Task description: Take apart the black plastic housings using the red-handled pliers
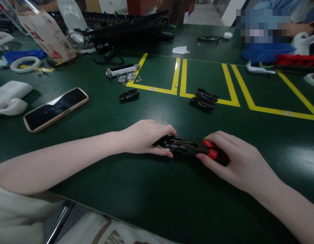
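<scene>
Near the middle of the green table (146,189), my left hand (149,137) grips a small black part (169,143) between thumb and fingers. My right hand (233,159) is closed around the red and black handles of pliers (211,150). The dark jaws of the pliers reach left and touch the black part, or overlap it; which one is unclear. One similar black piece (129,95) lies behind my left hand, and more black pieces (204,98) sit across a yellow tape line.
A phone (56,109) and a white device (12,93) lie at the left. Behind are a black and white part (122,69), small metal pieces (126,77), a tape roll (25,64) and a long black assembly (128,32). A blue bin (267,52) stands back right, near a person.
</scene>
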Demonstrator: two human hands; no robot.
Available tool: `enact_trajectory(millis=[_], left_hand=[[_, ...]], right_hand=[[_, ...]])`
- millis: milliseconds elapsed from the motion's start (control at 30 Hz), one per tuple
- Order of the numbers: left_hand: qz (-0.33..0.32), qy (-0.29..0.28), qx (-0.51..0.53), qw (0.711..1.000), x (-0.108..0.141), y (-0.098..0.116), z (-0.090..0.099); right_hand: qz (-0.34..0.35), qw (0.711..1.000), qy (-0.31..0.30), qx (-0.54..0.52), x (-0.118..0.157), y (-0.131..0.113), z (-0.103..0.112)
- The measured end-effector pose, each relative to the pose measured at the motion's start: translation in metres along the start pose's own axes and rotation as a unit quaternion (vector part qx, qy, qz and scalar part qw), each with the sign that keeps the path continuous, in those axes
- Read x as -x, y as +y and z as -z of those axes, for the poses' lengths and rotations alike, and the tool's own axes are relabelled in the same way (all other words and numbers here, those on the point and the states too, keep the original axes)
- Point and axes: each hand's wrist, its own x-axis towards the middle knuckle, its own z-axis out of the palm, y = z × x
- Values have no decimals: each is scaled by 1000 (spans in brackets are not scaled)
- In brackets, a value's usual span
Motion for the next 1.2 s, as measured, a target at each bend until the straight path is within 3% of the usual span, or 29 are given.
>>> enact_trajectory(millis=[333,567,700,933,1200], left_hand=[[-4,0,-19,1000,1,3,0],[-27,42,-17,999,4,5,-1],[-8,33,16,999,5,7,0],[3,23,27,999,4,10,2],[-54,61,-3,997,5,7,1]], right_hand=[[-13,1000,-20,-6,4,-2,3],[-30,999,-19,-21,10,-4,5],[-5,1000,-23,-11,11,-8,10],[-22,999,-25,5,12,-9,8],[23,999,-24,26,13,-2,6]])
